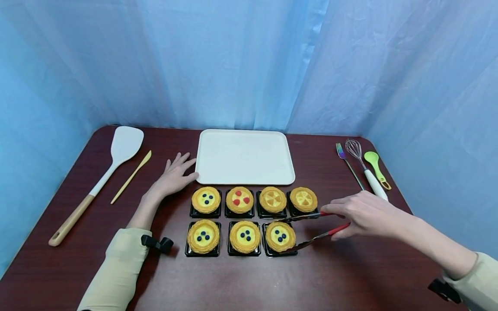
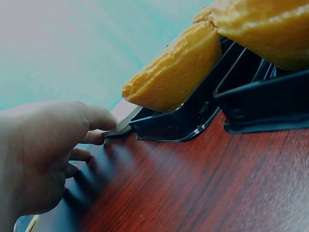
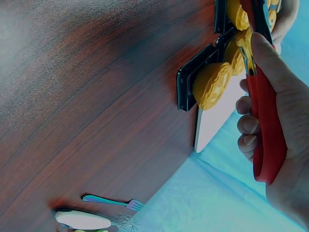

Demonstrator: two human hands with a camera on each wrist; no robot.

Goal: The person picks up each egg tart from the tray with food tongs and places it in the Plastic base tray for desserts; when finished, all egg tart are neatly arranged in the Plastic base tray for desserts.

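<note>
Tongs (image 1: 311, 229), pinched in the right hand (image 1: 363, 214), straddle a tart (image 1: 280, 236) just below the tray (image 1: 244, 157); the left hand (image 1: 175, 176), fingers spread, lies flat beside that tray.

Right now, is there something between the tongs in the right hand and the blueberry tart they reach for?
Nothing visible. The tongs held by the right hand already straddle the rightmost front-row blueberry tart, one arm on each side, with no object between.

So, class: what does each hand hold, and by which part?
The right hand holds the tongs by their red handles. The left hand holds nothing, resting flat on the table.
</note>
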